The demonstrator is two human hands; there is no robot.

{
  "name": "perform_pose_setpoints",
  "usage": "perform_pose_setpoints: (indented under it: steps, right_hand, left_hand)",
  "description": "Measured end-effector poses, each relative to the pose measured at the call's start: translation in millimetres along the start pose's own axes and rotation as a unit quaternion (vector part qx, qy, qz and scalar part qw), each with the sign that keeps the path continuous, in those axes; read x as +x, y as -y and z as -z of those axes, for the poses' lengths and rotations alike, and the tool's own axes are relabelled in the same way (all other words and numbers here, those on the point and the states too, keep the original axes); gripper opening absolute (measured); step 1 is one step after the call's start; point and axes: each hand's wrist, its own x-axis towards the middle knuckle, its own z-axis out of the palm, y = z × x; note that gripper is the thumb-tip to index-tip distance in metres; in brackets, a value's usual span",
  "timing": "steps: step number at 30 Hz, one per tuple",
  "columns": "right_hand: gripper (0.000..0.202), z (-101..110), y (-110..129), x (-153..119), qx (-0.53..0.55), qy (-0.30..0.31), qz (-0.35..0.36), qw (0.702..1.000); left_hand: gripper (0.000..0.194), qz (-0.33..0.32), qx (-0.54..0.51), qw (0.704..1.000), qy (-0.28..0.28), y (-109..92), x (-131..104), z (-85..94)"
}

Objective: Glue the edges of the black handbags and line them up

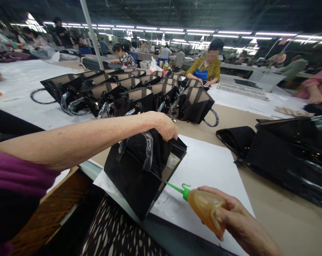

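Observation:
A black handbag (134,172) lies tilted at the table's front edge, its plastic-wrapped handles (148,151) standing up and its beige-lined opening facing right. My left hand (164,125) reaches across the top and is closed on the bag's far rim; its fingertips are partly hidden. In my right hand (238,213) is a soft squeeze bottle (205,208) of amber liquid, squashed between thumb and fingers. The bottle's long green nozzle (174,187) points left, its tip at the near edge of the bag's opening.
White paper (203,167) lies under the bag on the brown-covered table (280,209). Several finished-looking black handbags (195,103) stand in rows behind. More black bags (283,153) lie at right. Across the table a person in a yellow top (214,69) works. A woven basket (54,202) sits below left.

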Motion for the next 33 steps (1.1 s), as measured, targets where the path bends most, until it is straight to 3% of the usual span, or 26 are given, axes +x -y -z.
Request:
perform_pose_setpoints:
  steps: [5, 9, 17, 22, 25, 28, 30, 33]
  right_hand:
    - [0.056, -8.0, -5.3, -2.2, -0.024, 0.017, -0.02, 0.999]
    - [0.052, -13.4, -14.1, -1.4, -0.021, 0.053, -0.016, 0.998]
    - [0.056, -19.4, -21.2, -1.5, -0.07, 0.067, -0.021, 0.995]
    - [0.065, -17.1, -24.6, -3.6, -0.06, 0.082, -0.041, 0.994]
    - [0.067, -20.4, -21.2, -3.9, 0.013, 0.08, -0.041, 0.996]
    - [0.067, -22.8, -12.1, -2.7, 0.083, 0.059, -0.035, 0.994]
    - [0.066, -21.3, -6.2, -0.5, 0.096, 0.048, -0.011, 0.994]
    - [0.065, -15.3, -0.7, 5.0, 0.093, 0.029, 0.023, 0.995]
  left_hand:
    - [0.037, 0.014, 0.009, 1.0, -0.002, -2.1, -1.2, -0.7]
    - [0.037, 0.001, 0.009, 1.0, -0.002, -1.4, -2.8, -2.1]
    - [0.038, -0.027, 0.042, 0.999, -0.023, 2.0, -11.0, -7.1]
    - [0.039, -0.003, 0.076, 0.996, -0.054, -8.4, -34.9, -5.0]
    - [0.038, 0.02, 0.092, 0.991, -0.091, -15.8, -57.3, -0.1]
    - [0.032, 0.084, 0.129, 0.976, -0.153, -24.7, -81.9, 1.4]
    - [0.027, 0.125, 0.16, 0.96, -0.195, -32.5, -95.6, -4.7]
    - [0.028, 0.145, 0.192, 0.942, -0.235, -44.9, -106.2, -27.7]
